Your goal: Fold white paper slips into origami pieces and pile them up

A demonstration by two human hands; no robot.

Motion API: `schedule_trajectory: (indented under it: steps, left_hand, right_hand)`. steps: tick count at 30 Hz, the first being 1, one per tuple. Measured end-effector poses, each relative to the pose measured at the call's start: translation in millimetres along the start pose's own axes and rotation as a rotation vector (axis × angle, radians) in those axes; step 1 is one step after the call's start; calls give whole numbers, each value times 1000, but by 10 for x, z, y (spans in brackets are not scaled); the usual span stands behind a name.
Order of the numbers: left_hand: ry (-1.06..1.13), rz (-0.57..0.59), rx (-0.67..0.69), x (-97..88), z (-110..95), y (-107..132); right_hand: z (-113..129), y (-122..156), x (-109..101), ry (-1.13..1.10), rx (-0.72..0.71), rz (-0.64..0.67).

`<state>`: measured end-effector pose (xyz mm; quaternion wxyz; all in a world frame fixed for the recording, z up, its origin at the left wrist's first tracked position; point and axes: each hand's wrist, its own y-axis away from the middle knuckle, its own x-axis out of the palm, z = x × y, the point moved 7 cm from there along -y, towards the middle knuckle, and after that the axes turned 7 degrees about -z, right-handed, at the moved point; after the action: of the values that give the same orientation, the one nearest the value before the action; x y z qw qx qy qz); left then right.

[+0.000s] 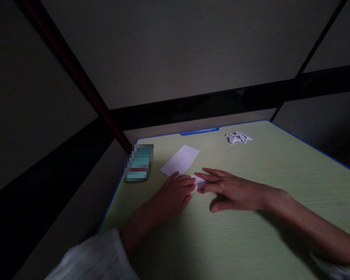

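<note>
A small piece of white paper (199, 182) lies on the table, mostly covered by fingers from both sides. My left hand (176, 192) rests palm down on its left part, fingers stretched out and lying flat. From the right, my right hand (226, 188) presses its fingertips on the paper, fingers spread and thumb apart. Just beyond my left hand lies a flat white sheet of paper (181, 158), its near edge close to the fingers. How the small paper is folded is hidden under the hands.
The pale green table (221, 241) has a blue edge and a blue handle-like strip (200, 132) at the back. A phone (139, 163), pixelated, lies at the left edge. Folded paper figures (238, 138) sit at the back right. A wall (192, 50) stands behind.
</note>
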<state>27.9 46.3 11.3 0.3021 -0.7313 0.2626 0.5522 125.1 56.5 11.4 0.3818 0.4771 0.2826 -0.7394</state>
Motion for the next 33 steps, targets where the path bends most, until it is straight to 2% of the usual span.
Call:
schedule_trajectory:
  steps: [6,12,18,22,25,28,30,33]
  left_hand:
    - [-52,-1,0,-75,-62,28]
    - [8,43,7,-91,-87,89]
    - [97,-51,13,-72,-26,82]
    - [143,-46,26,10,-87,14]
    - [112,-52,3,69,-94,-7]
    - [66,-59,-13,103,-60,5]
    - [57,-37,-27,118,-34,14]
    - [65,-10,-46,122,-23,8]
  right_hand:
    - [-38,15,10,-16,40,1]
    - [-1,3,-17,-7,11,-23]
    - [18,-18,-108,-70,-48,-112]
    - [-24,-18,-157,-167,-50,-196]
    - [-100,-41,-171,-211,55,-303]
    - [-240,-26,-184,-124,289,-473]
    - [-286,-19,-142,-36,387,-494]
    - [-311,-23,-92,33,448,-490]
